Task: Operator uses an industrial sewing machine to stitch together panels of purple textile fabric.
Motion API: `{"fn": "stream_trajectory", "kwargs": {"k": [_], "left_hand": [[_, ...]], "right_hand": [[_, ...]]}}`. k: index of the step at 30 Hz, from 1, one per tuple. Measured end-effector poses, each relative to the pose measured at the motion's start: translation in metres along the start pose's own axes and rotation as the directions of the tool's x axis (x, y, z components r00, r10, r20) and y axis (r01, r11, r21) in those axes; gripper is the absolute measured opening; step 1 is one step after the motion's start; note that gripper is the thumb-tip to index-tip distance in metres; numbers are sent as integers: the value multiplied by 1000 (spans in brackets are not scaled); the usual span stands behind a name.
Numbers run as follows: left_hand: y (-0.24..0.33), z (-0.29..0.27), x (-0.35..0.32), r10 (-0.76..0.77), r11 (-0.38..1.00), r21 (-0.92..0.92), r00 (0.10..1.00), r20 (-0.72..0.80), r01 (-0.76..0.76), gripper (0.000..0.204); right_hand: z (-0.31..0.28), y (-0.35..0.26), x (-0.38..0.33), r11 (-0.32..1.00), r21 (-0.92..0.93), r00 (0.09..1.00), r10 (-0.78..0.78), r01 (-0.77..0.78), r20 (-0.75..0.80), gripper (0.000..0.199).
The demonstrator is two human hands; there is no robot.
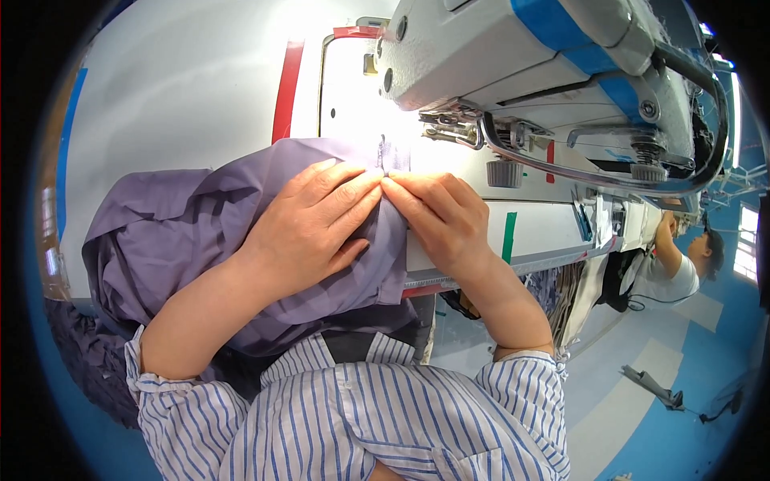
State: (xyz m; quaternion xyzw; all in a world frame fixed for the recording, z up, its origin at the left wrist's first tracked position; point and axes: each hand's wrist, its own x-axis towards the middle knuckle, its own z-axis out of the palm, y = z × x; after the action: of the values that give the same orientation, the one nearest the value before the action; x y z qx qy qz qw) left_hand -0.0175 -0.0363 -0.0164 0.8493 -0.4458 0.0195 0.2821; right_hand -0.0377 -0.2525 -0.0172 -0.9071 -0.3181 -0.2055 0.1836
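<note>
The left hand (pixel 309 220) lay palm down at centre frame, thumb apart from fingers; whether its grip clamped cloth could not be told. The right hand (pixel 445 216) had its grip pinched on the mauve woven fabric (pixel 160 232), spread centre-left on the white flat surface (pixel 184 96). A white-and-blue sewing machine (pixel 481 56) stood upper right; a co-worker (pixel 678 268) sat far right.

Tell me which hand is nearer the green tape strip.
Right: the right hand is just left of the green tape strip; the left hand is farther left, on purple fabric.
</note>
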Motion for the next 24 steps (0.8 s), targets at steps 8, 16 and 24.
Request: {"fn": "stream_trajectory", "kwargs": {"k": [8,16,24], "left_hand": [[1,-3,3,-26,1000,-5,1000,-17,26,60],[-6,-6,20,-34,998,51,996,88,29,62],[-11,-2,17,-11,991,132,1000,-5,12,60]], "right_hand": [[1,0,0,1000,-12,1000,15,-15,-11,39],[-2,-2,-3,1000,-31,1000,3,-2,23,38],[-3,7,-4,999,-35,995,37,-34,94,41]]}}
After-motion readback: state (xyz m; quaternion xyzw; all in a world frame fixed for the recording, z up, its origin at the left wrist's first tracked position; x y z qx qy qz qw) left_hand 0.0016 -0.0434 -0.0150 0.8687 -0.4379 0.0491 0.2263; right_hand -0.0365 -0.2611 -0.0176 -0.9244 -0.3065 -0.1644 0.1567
